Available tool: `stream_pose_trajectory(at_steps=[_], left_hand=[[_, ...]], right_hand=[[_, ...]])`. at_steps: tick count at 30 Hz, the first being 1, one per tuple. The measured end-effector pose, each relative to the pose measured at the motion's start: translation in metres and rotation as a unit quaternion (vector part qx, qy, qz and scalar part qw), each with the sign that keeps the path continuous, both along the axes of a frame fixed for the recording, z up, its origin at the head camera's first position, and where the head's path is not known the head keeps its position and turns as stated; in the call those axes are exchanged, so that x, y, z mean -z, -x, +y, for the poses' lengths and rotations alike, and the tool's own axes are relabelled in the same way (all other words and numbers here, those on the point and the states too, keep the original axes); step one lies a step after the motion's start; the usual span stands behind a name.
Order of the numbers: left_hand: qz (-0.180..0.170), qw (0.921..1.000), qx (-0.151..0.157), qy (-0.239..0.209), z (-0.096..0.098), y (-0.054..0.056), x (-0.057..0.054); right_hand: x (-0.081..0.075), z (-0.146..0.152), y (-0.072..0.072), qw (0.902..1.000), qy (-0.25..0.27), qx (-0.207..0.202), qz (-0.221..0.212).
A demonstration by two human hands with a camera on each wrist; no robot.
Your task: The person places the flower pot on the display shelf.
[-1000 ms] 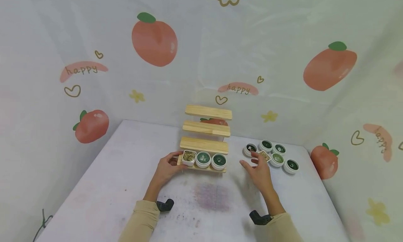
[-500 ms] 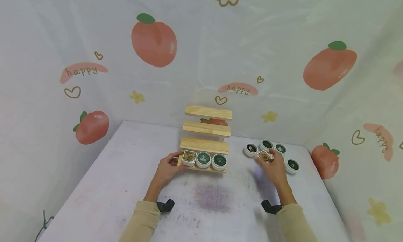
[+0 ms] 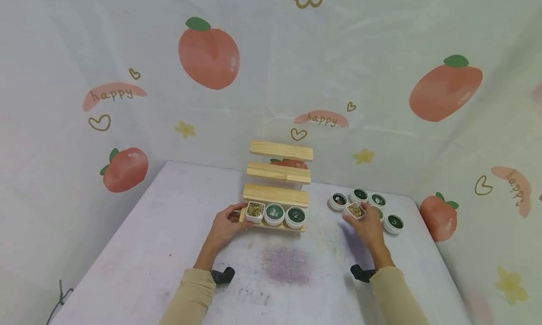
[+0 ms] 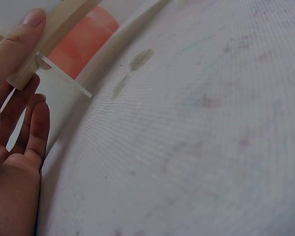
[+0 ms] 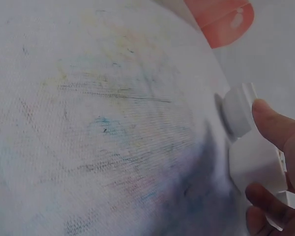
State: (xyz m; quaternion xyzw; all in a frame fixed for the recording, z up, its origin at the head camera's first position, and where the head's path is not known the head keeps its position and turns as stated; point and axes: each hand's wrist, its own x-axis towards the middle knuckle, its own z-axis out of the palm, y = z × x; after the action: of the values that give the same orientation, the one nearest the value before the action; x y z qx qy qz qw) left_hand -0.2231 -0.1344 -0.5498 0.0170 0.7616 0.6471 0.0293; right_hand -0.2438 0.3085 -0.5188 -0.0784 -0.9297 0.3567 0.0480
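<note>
A wooden tiered rack (image 3: 277,193) stands on the table, its lowest board bearing a square white pot of speckled filling (image 3: 255,212) and two round white pots with green filling (image 3: 274,214). My left hand (image 3: 226,225) grips the left end of that lowest board (image 4: 54,34); the left wrist view has the thumb along the board beside a pot and fingers curled beneath. To the right, my right hand (image 3: 367,225) holds another square white pot (image 3: 355,210) between thumb and fingers. Its white side (image 5: 255,164) appears in the right wrist view, beside a round pot.
Around the right hand stand several round white pots, among them a dark one (image 3: 338,201), one at the back (image 3: 359,195) and one on the right (image 3: 394,223). A printed curtain (image 3: 364,127) hangs behind the table (image 3: 169,249).
My right hand has moved right, from spread fingers by the square pot to a grip around it, and now covers part of a green pot. My left hand stays at the rack.
</note>
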Motion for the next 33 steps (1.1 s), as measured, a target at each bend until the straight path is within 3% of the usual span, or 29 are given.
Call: stream_pose_trajectory(at_steps=[3, 19, 33], left_hand=[[0.006, 1.0, -0.007, 0.002, 0.001, 0.004, 0.01], [0.012, 0.9999, -0.005, 0.0, -0.001, 0.006, 0.011], [0.009, 0.9999, -0.004, 0.006, -0.002, 0.006, 0.013]], right_hand=[[0.005, 0.0, 0.003, 1.0, -0.008, -0.001, -0.002], [0.011, -0.005, 0.006, 0.9984, -0.037, 0.007, 0.043], [-0.004, -0.02, -0.002, 0.994, 0.008, 0.032, 0.104]])
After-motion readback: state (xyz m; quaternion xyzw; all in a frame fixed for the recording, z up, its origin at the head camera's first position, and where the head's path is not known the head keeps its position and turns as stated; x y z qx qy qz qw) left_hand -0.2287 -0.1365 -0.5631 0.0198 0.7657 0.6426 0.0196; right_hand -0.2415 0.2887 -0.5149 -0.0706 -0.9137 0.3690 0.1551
